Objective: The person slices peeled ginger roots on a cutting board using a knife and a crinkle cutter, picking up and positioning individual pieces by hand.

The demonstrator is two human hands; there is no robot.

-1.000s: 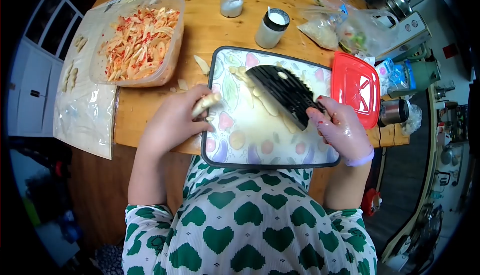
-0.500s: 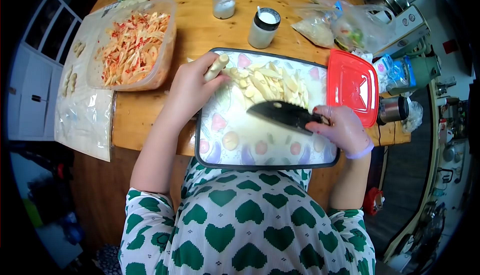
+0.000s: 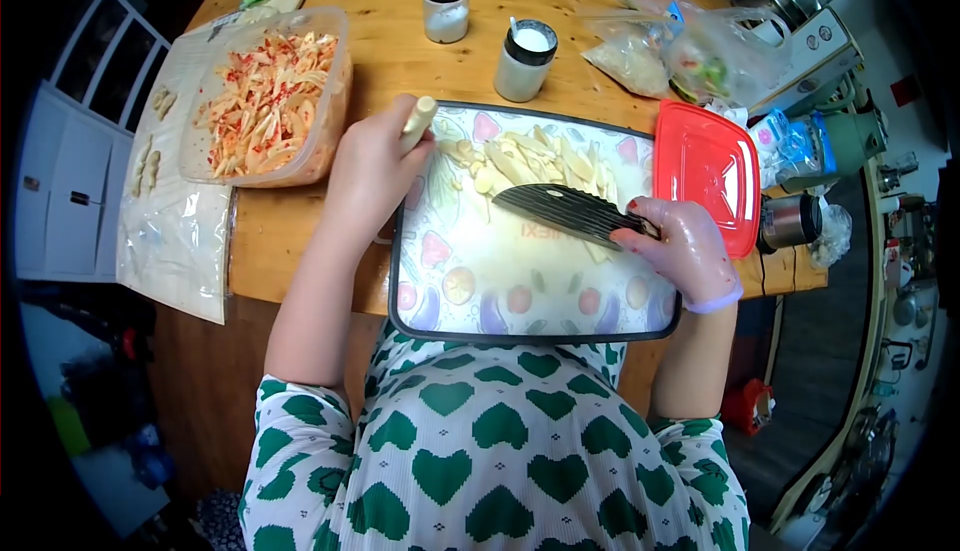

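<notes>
My left hand (image 3: 372, 169) is closed around a pale peeled stalk piece (image 3: 420, 121), its end sticking up above the top left corner of the cutting board (image 3: 460, 251). My right hand (image 3: 690, 249), in a thin glove with a purple cuff, grips a black kitchen knife (image 3: 565, 213) with a ridged blade. The blade points left and lies low over the board, along the near edge of a heap of pale slices (image 3: 545, 159). A few slivers show beside and under the blade.
Left stands a clear plastic tub (image 3: 342, 81) of red-seasoned slices. Beyond the board are two jars (image 3: 522, 76) of white powder with spoons. A red lid (image 3: 708, 176) touches the board's right side, near plastic bags (image 3: 715, 56). The board overhangs the table's front edge.
My left hand has moved slightly left, away from the slices, with the stalk piece. The knife has turned so its ridged face shows, and my right hand has shifted slightly up.
</notes>
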